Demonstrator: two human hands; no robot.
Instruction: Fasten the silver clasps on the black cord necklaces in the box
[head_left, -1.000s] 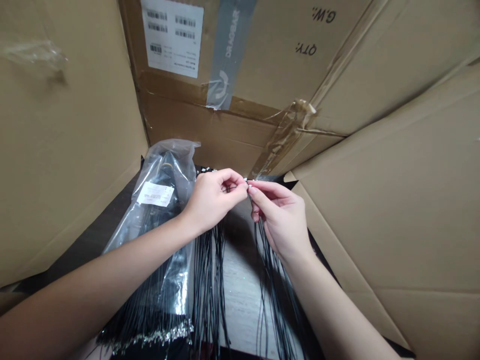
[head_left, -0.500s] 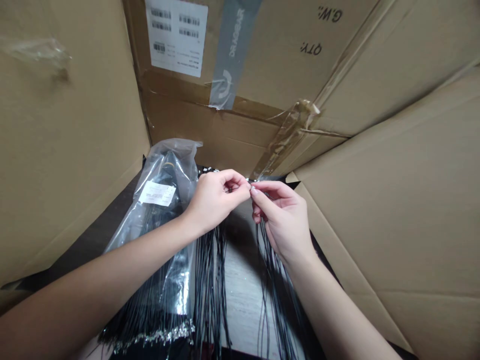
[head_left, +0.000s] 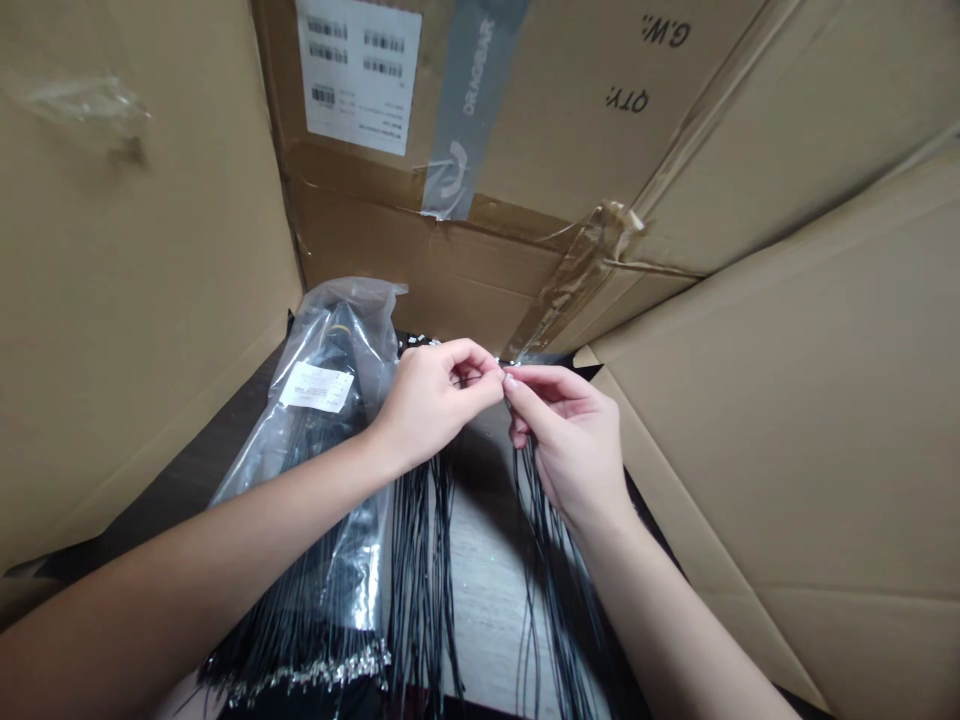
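Note:
My left hand [head_left: 439, 395] is closed in a pinch on a thin black wire [head_left: 469, 379], a short dark length of which shows inside the curl of its fingers. Right against it, the thumb and forefinger of my right hand [head_left: 566, 425] pinch at the same spot; the tiny end between the fingertips is mostly hidden. Below the left hand hang several loose black wires [head_left: 421, 560] in a bundle. A second bundle of black wires [head_left: 551, 570] lies under my right hand and forearm. Small white pieces [head_left: 416, 341] show behind the hands at the wires' far end.
At left lies a clear plastic bag [head_left: 255, 460] of black wires with silvery tips [head_left: 315, 672] and a white label [head_left: 316, 387]. Tall cardboard boxes wall in the left, the right and the back, where one taped carton [head_left: 555, 120] stands. A grey surface [head_left: 484, 560] lies between the bundles.
The view has shifted very slightly. Both hands keep the same pinch at nearly the same place, with only a tiny movement to the right.

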